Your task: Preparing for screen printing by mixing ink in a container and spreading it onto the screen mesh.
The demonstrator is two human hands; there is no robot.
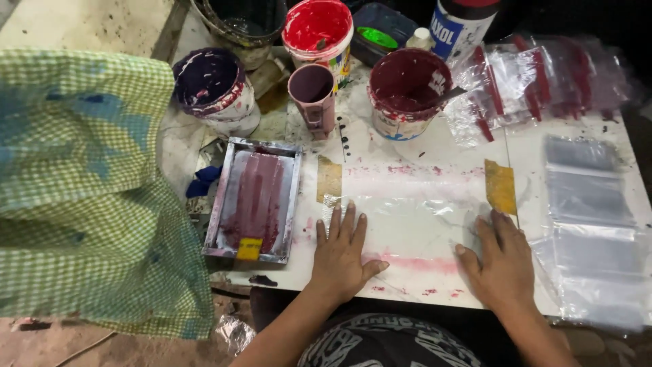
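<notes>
My left hand (pixel 341 251) lies flat, fingers spread, on the left end of a clear plastic bag (pixel 414 221) spread on the white worktop (pixel 468 146). My right hand (pixel 500 258) presses flat on the bag's right end, just below a yellow tape strip (pixel 500 185). Another tape strip (pixel 329 178) sits above my left hand. Red ink smears mark the worktop around the bag.
A metal tray with dark red ink (pixel 255 198) lies left of my hands. Paint tubs (pixel 405 92), (pixel 318 30), (pixel 216 88) and a mug (pixel 312 95) stand behind. Printed bags (pixel 536 78) are piled at the back right, blank bags (pixel 591 217) at right. Checked cloth (pixel 81 183) hangs left.
</notes>
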